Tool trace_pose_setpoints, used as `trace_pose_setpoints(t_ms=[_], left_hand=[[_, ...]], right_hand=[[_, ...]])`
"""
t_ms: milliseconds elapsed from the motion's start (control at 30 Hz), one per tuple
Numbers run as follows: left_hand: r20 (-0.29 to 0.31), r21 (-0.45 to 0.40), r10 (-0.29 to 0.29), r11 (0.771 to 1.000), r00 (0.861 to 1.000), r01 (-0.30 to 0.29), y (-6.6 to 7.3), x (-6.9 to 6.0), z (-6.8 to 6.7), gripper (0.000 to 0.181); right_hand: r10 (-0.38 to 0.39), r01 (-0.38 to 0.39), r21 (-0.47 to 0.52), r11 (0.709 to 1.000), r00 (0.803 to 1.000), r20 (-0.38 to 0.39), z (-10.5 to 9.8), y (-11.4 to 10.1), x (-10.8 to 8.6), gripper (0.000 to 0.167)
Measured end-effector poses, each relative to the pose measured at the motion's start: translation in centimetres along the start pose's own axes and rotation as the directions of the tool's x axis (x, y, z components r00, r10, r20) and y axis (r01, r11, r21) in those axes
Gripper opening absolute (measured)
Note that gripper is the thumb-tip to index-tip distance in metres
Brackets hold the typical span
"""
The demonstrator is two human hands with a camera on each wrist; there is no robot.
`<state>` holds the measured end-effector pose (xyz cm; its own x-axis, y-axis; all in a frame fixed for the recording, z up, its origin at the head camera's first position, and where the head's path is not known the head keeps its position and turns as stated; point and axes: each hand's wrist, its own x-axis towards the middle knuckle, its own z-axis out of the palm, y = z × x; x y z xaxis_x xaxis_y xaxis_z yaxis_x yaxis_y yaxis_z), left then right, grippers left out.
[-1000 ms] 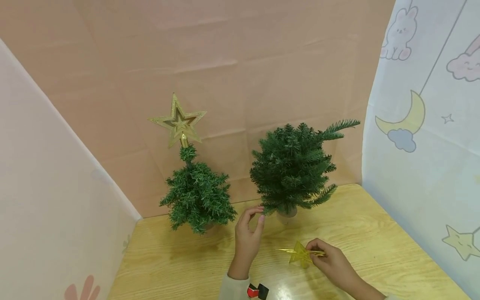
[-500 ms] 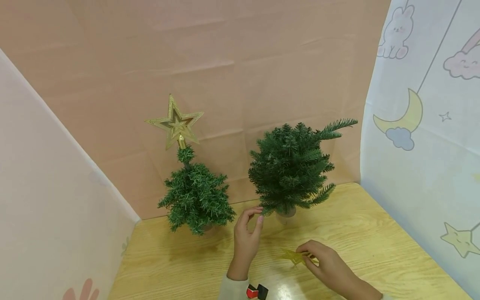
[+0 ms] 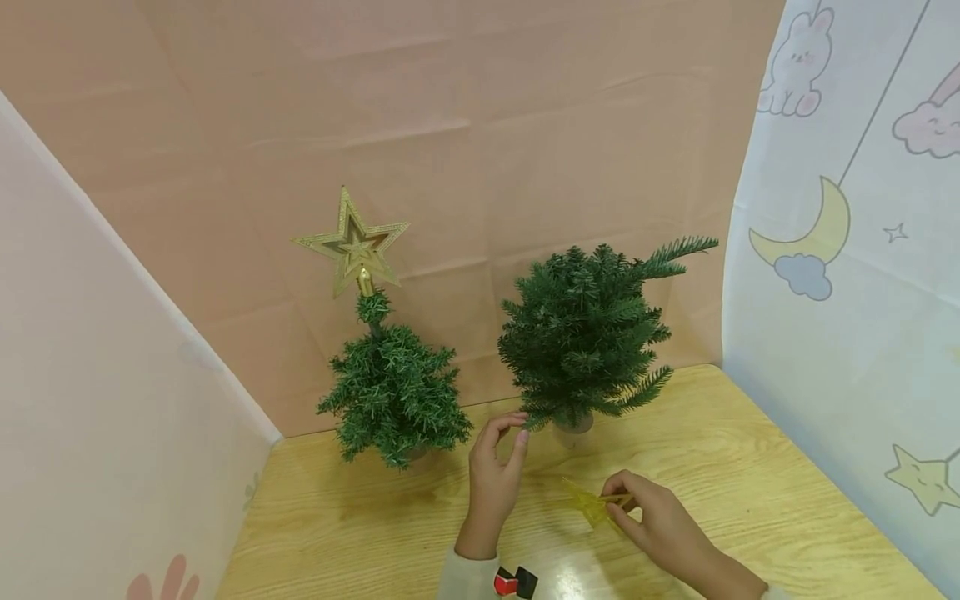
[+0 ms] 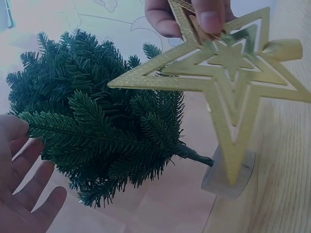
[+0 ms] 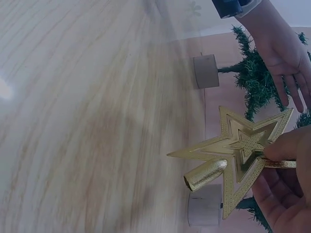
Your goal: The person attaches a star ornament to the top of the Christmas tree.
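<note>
From my head camera, my right hand [image 3: 660, 518] pinches a gold star topper [image 3: 588, 505] over the table [image 3: 360, 533], in front of the dark green fir tree [image 3: 585, 342]. My left hand [image 3: 495, 475] is nearer that tree, fingers apart and loosely bent by a low branch [image 3: 537, 417]; I can't quite tell whether they touch it. To the left, a smaller green tree [image 3: 397, 392] carries another gold star [image 3: 356, 248] on its tip.

In my left wrist view, the topper crosses in front of the fir tree's round wooden base [image 4: 214, 179], well below the crown.

In my right wrist view, my thumb and fingers clamp one point of the topper, its hollow socket [image 5: 206, 174] aimed down at the table, away from the fir tree's crown.
</note>
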<state>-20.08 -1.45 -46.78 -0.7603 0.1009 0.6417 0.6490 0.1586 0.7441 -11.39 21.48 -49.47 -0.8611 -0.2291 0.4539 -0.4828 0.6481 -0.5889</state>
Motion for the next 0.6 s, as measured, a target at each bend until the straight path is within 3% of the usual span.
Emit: trace_pose_setpoints(t_ms=[233,467,600], left_hand=[[-0.007,0.011,0.015,1.0,1.0,-0.015,2.1,0.4,-0.4,0.017],[-0.011,0.005,0.026,1.0,1.0,-0.026,-0.2,0.1,0.1,0.016],[0.004,0.013,0.03,0.999,1.0,-0.03,-0.8,0.0,0.0,0.016]], right_hand=[[0.035,-0.035,-0.005,0.999,0.999,-0.004,-0.6,-0.3,0.4,0.025],[0.017,-0.017,-0.009,1.0,0.999,-0.031,-1.2,-0.9,1.0,0.029],[0.043,-0.043,-0.003,0.999,0.997,-0.059,-1.4,-1.3,1.3,0.036]])
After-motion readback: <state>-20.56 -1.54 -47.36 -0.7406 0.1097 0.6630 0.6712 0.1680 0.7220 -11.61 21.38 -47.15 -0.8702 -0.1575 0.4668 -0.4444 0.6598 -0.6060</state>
